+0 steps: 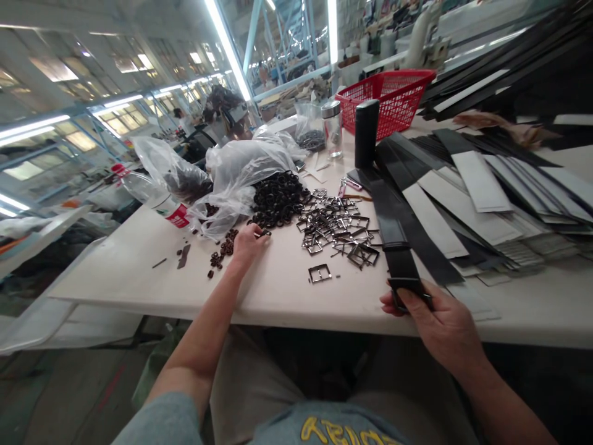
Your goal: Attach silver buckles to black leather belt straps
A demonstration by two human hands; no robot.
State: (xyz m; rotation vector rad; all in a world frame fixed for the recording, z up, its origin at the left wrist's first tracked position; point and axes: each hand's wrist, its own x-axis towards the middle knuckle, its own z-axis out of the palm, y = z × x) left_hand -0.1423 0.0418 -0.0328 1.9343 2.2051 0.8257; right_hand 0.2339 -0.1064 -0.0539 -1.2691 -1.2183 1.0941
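The pile of metal buckles on the white table is taken as the reference.

Left hand: seen left of the buckle pile, resting on the table at the near edge of a heap of black rings. The fingers are curled together at a ring on the tabletop; whether a ring is actually pinched cannot be told. Small brown loops are scattered just left of this hand.

Right hand: seen nearer than the buckle pile and to its right, at the table's front edge. The fingers and thumb are closed around the near end of a black belt strap; the gripped end is folded over. The strap is laid from the hand away across the table, passing just right of the buckle pile.

One single buckle is noted lying apart, on the near side of the pile, between the two hands.

Beyond the pile: clear plastic bags behind the rings, a glass jar, a black cylinder standing upright and a red basket. Right of the pile, many strips in black and grey are fanned out, overlapping.
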